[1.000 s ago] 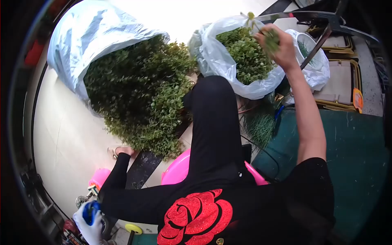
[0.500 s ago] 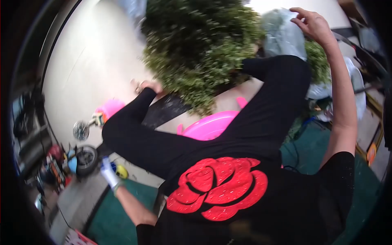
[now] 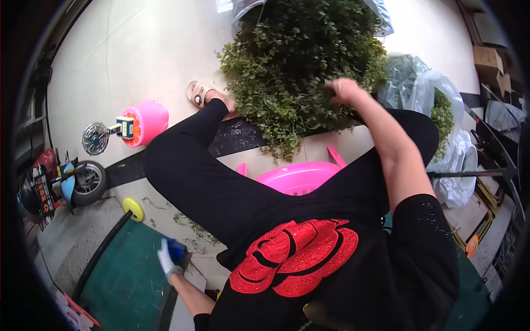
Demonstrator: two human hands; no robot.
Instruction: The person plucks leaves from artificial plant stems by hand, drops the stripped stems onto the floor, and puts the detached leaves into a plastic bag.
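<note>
My right hand, bare and slightly blurred, is over the right side of a big heap of leafy green sprigs. Its fingers are bent and look apart, with leaves just behind them. Low on the left, my left hand wears a white glove and has its fingers around a blue object whose kind I cannot make out. A pink plastic basin with slotted holes sits between my legs, partly hidden by them.
A clear plastic bag of greenery stands at right. A pink stool-like drum, a small fan and a wheel are at left. Loose sprigs lie on the floor beside a green board.
My right hand has come down and left from beside the plastic bag to the leafy heap. My left hand has moved lower and nearer my body, the blue object with it. The view has shifted.
</note>
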